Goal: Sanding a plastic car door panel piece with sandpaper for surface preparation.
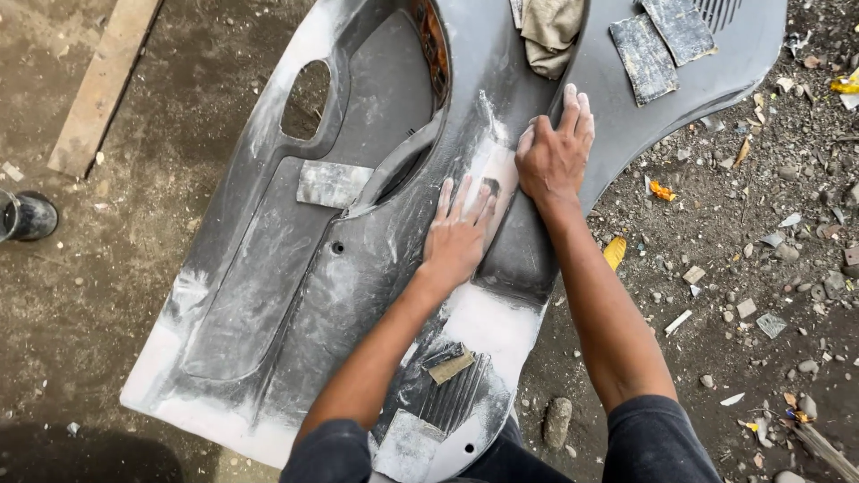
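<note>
A large grey car door panel (268, 268) lies flat on the dirt ground, streaked with white dust and filler. My left hand (456, 233) lies flat on it, fingers spread, pressing a pale sheet of sandpaper (495, 174) against a raised ridge. My right hand (555, 152) rests palm down just beyond, fingers together and pointing away, on the same sheet's far edge. Both forearms reach in from the bottom of the view.
Two dark sandpaper sheets (658, 45) and a tan rag (548, 31) lie on the panel's far end. A wooden plank (103, 85) lies top left, a dark can (27, 216) at the left edge. Stones and litter (761, 268) cover the ground on the right.
</note>
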